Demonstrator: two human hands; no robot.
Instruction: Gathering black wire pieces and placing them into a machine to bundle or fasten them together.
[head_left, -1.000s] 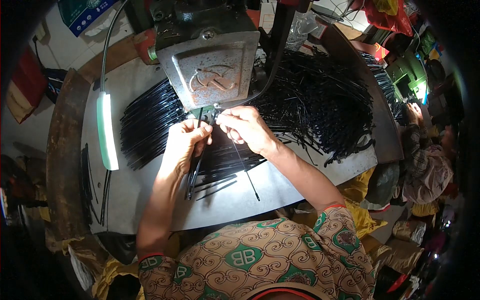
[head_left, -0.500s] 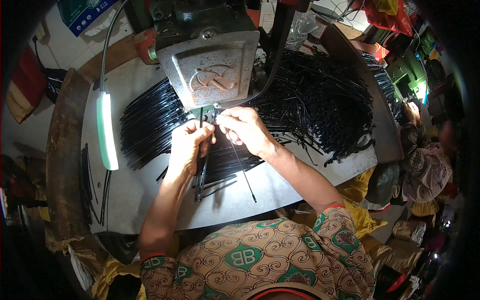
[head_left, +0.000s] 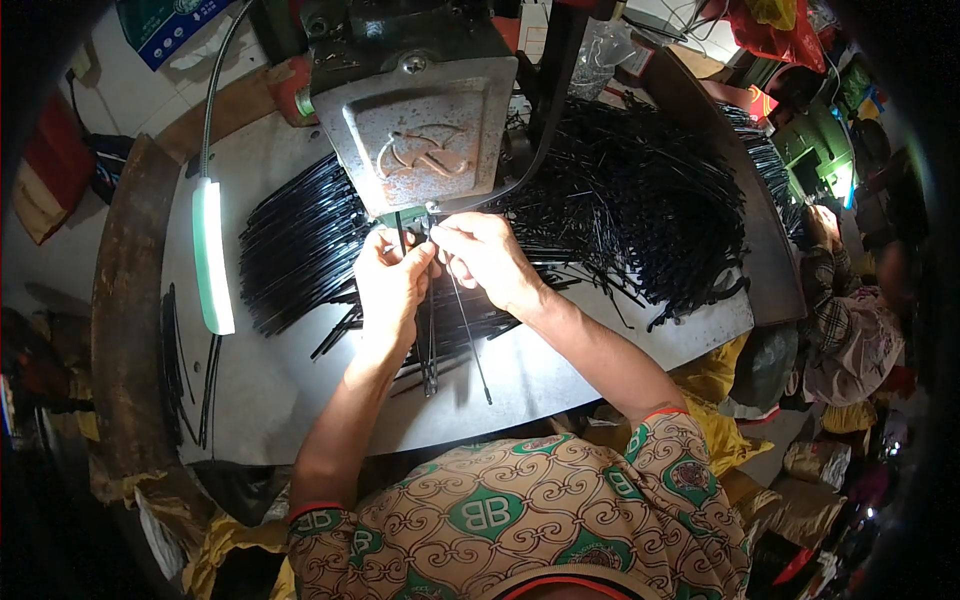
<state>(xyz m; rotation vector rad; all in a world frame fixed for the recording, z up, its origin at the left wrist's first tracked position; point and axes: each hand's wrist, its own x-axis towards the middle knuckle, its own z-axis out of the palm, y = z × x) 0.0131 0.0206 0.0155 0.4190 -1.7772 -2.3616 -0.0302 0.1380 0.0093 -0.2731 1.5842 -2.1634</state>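
Note:
Under the worn metal cover of a machine (head_left: 425, 135), my two hands work close together, nearly touching. My left hand (head_left: 388, 290) is closed, thumb against fingers, on thin black rods (head_left: 430, 365) that look like umbrella ribs; their lower ends hang toward me. My right hand (head_left: 492, 262) pinches near the machine's lower edge, and a single thin black rod (head_left: 470, 335) with a small knob at its end slants down from it. The upper ends of the rods are hidden by my fingers and the machine, so whether they touch its working part cannot be seen.
Neat black rods (head_left: 295, 245) lie left of the machine, and a big tangled heap (head_left: 650, 210) lies right. A lit lamp (head_left: 212, 260) stands on the left of the metal tabletop (head_left: 270, 390), by its raised wooden rim (head_left: 130, 300). At far right, another person's hand (head_left: 825, 228) works.
My left hand has shifted a little to the right, and the rods below it have swung right. The rod under my right hand has swung left, its knobbed end closer to the others.

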